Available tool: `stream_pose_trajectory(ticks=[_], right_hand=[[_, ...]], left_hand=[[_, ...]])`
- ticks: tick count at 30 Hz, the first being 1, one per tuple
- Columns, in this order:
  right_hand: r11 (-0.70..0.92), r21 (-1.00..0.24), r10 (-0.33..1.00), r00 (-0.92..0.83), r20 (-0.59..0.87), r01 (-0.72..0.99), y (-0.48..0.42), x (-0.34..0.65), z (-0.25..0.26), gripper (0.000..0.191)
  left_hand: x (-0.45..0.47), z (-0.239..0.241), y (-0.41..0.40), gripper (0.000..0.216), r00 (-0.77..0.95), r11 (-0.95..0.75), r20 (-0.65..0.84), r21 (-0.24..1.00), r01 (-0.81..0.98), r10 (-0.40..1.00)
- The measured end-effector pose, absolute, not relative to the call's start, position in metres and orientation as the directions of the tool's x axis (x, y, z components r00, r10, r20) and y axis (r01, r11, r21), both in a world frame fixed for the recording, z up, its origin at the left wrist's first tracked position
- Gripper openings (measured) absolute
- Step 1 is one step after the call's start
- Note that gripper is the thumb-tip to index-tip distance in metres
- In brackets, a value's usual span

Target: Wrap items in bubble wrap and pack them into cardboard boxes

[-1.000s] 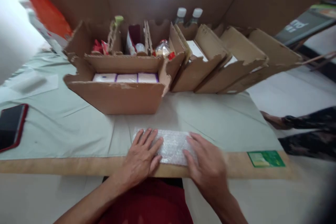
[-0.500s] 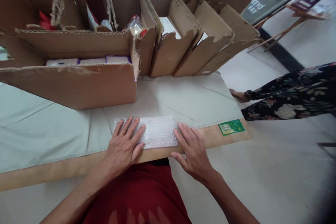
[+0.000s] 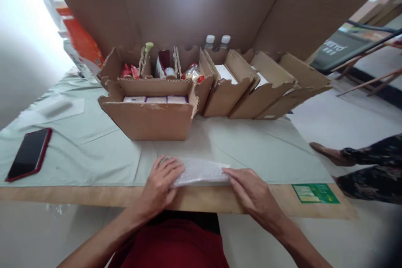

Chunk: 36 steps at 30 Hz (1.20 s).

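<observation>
A flat, rectangular piece of clear bubble wrap lies on the cloth near the table's front edge; whether anything is inside it I cannot tell. My left hand is closed over its left end, fingers together on top and thumb at the near side. At the other end, my right hand pinches the right edge between thumb and fingers, and that end looks slightly raised and tilted. The fingertips of the right hand are partly hidden.
Behind stand an open cardboard box with white-and-purple packs and several cardboard bins holding goods. A phone with a red edge lies at left. A green label is on the table edge. Another person's legs show at right.
My right hand has gone from lying flat beside the bubble wrap to pinching its right edge. My left hand's fingers have drawn together over the left end. The view has tilted up and leftward.
</observation>
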State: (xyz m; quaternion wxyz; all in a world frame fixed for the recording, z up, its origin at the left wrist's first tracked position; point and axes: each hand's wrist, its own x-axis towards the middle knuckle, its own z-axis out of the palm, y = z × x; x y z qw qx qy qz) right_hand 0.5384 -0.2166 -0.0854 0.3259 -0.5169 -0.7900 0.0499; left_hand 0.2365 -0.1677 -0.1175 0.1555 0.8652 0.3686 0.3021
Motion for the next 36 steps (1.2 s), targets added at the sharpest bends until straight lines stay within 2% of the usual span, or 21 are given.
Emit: stream_pose_trajectory(ticks=[2,4,5,7,9,11,13,15,17,20,23,26,31,34,36], right_hand=[[0.312,-0.572,0.927,-0.110,0.360,0.759,-0.211,0.537,-0.068,0.026],[0.172,-0.687,0.973,-0.014,0.229,0.706,-0.202,0.530,-0.058,0.030],[0.122,-0.727,0.985,0.005,0.170,0.676,-0.196,0.526,-0.057,0.032],[0.053,-0.745,0.997,0.012,0.082,0.665,-0.181,0.518,-0.065,0.034],[0.032,-0.638,0.996,0.027,0.084,0.769,-0.169,0.515,-0.080,0.032],[0.031,-0.435,0.984,0.048,0.171,0.900,-0.166,0.516,-0.093,0.029],[0.046,-0.270,0.956,0.036,0.290,0.962,-0.170,0.517,-0.098,0.028],[0.104,-0.203,0.932,-0.025,0.361,0.974,-0.178,0.510,-0.096,0.029],[0.235,-0.174,0.916,-0.159,0.367,0.956,-0.186,0.491,-0.093,0.034],[0.475,-0.176,0.866,-0.422,0.268,0.862,-0.188,0.456,-0.100,0.040],[0.544,-0.216,0.838,-0.515,0.180,0.811,-0.188,0.450,-0.120,0.049],[0.454,-0.239,0.890,-0.425,0.163,0.858,-0.196,0.482,-0.133,0.049],[0.217,-0.374,0.957,-0.121,0.266,0.902,-0.208,0.535,-0.121,0.036],[0.218,-0.414,0.968,-0.143,0.205,0.883,-0.196,0.533,-0.107,0.037],[0.244,-0.391,0.970,-0.217,0.112,0.888,-0.182,0.524,-0.100,0.040]], left_hand=[[0.225,-0.099,-0.168,0.032,0.429,-0.552,0.365,0.677,0.487,0.826],[0.215,-0.081,-0.165,0.026,0.341,-0.338,0.191,0.828,0.448,0.920],[0.210,-0.076,-0.161,0.031,0.311,-0.237,0.099,0.863,0.446,0.945],[0.204,-0.075,-0.150,0.046,0.269,-0.113,-0.040,0.841,0.529,0.962],[0.200,-0.085,-0.141,0.059,0.198,-0.082,-0.089,0.694,0.715,0.976],[0.195,-0.096,-0.137,0.065,0.127,-0.115,0.010,0.513,0.851,0.992],[0.192,-0.102,-0.140,0.062,0.134,-0.220,0.225,0.416,0.882,0.965],[0.194,-0.102,-0.146,0.050,0.247,-0.406,0.419,0.351,0.844,0.874],[0.203,-0.103,-0.151,0.041,0.424,-0.597,0.487,0.280,0.752,0.763],[0.221,-0.114,-0.154,0.046,0.617,-0.728,0.404,0.234,0.644,0.675],[0.227,-0.136,-0.151,0.048,0.665,-0.738,0.331,0.195,0.645,0.669],[0.223,-0.150,-0.149,0.049,0.681,-0.741,0.300,0.187,0.645,0.668],[0.217,-0.142,-0.148,0.045,0.672,-0.746,0.325,0.262,0.612,0.665],[0.211,-0.131,-0.141,0.041,0.599,-0.715,0.393,0.320,0.621,0.697],[0.206,-0.124,-0.131,0.040,0.575,-0.686,0.382,0.302,0.662,0.723]])
